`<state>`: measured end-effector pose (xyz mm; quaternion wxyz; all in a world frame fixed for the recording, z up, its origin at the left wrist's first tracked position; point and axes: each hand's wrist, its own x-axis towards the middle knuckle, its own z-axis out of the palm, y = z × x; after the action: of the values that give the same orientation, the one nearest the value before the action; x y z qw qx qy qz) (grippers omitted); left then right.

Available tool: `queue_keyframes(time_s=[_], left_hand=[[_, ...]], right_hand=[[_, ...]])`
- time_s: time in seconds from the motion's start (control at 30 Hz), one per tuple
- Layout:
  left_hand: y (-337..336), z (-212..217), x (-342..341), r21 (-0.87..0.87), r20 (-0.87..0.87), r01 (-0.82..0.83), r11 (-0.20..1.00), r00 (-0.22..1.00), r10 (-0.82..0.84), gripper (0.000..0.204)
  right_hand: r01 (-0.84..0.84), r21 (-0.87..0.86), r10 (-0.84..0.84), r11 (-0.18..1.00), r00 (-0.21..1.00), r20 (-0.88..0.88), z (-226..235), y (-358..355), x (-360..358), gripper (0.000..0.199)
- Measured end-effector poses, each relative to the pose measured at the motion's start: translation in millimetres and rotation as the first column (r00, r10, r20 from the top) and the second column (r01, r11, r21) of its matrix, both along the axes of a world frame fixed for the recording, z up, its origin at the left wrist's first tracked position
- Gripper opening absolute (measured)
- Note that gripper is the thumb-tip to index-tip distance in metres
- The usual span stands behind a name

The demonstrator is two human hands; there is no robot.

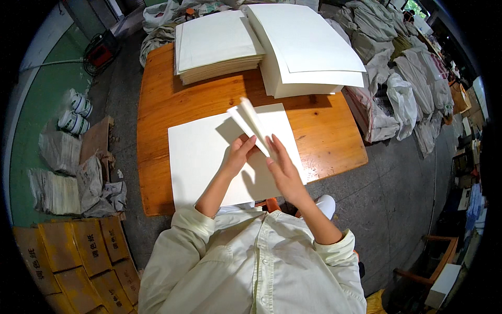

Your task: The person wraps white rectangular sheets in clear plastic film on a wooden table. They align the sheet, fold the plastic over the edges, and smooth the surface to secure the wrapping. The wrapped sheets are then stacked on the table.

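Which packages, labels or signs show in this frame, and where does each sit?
Cardboard boxes: floor, lower left; flat brown cartons in rows, dark printing on top.
Wrapped bundles: floor, left of the wooden table; grey crumpled wrapping.
Sacks: floor, right of the table; bulging, whitish-grey.
No screens or signs made out.

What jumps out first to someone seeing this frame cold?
At centre, the left hand and right hand hold a folded white sheet raised above a large white sheet lying flat on the wooden table. Two tall stacks of white paper sit at the table's far edge. Brown cardboard boxes sit on the floor at lower left.
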<state>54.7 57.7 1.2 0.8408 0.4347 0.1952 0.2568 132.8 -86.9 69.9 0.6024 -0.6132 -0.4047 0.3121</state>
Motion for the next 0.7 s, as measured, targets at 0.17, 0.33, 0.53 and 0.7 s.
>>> queue_keyframes(time_s=[0.17, 0.33, 0.53, 0.7], left_hand=[[-1, -2, -6, -0.001, 0.097, -0.029, 1.000, 0.995, 0.029, 0.045], [-1, -1, -5, -0.003, 0.058, -0.046, 0.999, 0.997, 0.046, 0.024], [3, -10, -2, -0.019, 0.090, 0.023, 1.000, 0.996, -0.021, 0.025], [5, -14, -1, -0.017, 0.095, 0.049, 0.999, 0.994, -0.048, 0.026]], right_hand=[[0.049, 0.004, -0.046, 0.999, 0.898, 0.438, -13, 5, -23, 0.058], [-0.004, 0.024, 0.003, 1.000, 0.999, 0.048, -14, 8, -12, 0.060], [0.027, 0.059, -0.016, 0.998, 0.983, -0.185, -20, 8, -6, 0.057], [0.017, 0.065, -0.005, 0.998, 0.983, -0.181, -23, 7, -6, 0.057]])
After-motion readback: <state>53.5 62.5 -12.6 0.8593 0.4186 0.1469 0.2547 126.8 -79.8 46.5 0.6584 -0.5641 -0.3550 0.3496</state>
